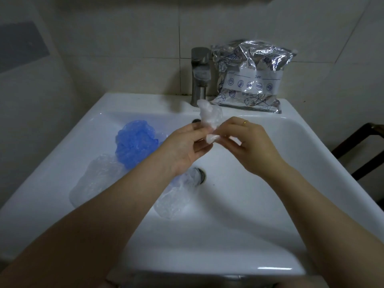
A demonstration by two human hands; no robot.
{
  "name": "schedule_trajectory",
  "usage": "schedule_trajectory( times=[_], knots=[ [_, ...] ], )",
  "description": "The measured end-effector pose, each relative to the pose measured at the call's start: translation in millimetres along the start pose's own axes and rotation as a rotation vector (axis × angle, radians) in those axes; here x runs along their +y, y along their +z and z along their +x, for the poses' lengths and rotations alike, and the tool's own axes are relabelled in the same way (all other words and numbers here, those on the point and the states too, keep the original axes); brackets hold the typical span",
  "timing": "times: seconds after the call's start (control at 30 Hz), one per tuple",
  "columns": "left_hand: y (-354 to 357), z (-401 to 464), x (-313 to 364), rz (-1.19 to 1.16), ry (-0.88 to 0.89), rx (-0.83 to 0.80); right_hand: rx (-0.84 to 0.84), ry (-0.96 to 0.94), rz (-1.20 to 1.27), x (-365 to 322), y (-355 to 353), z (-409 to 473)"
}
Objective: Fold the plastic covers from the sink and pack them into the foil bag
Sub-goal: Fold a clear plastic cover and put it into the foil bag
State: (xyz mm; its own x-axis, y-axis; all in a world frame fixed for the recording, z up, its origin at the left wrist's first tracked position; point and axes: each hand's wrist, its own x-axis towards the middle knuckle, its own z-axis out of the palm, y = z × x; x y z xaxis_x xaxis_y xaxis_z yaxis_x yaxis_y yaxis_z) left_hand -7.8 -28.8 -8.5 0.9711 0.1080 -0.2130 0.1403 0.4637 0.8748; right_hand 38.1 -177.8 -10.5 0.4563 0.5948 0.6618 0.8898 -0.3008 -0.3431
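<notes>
- The small crumpled clear plastic cover (209, 116) is up between my two hands above the white ceramic sink (239, 204), in front of the steel tap (200, 73).
- My left hand (187, 146) pinches its lower edge; my right hand (249, 145), the one with the gold ring (245, 122), pinches the rolled end beside it, so both sets of fingers are grasping the film.
- To fold well, I judge I should flatten the puffed top and press the air out, or it will likely spring open.
- The blue gathered plastic cover (136, 143) and two more clear covers (97, 179) (176, 200) lie in the basin, unfolded.
- The crinkled silver foil bag (252, 75) stands on the sink's back ledge, right of the tap.
</notes>
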Motion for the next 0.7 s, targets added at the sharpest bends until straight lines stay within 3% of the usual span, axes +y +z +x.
schedule_trajectory(
  times=[0.17,0.43,0.6,0.7],
  knots=[
    [0.2,-0.1,-2.3,0.104,0.006,-0.026,0.06,0.328,0.296,-3.0,-1.0,-0.8],
    [0.0,-6.4,10.1,0.207,-0.033,-0.07,0.099,0.496,0.407,-4.0,4.7,0.7],
    [-3.4,-5.9,7.9,0.385,-0.02,-0.072,0.063,0.42,0.213,-7.8,6.1,0.1],
    [-5.5,-4.1,6.2,0.365,-0.044,-0.05,0.032,0.321,0.23,-8.3,4.9,-0.9]
  ],
)
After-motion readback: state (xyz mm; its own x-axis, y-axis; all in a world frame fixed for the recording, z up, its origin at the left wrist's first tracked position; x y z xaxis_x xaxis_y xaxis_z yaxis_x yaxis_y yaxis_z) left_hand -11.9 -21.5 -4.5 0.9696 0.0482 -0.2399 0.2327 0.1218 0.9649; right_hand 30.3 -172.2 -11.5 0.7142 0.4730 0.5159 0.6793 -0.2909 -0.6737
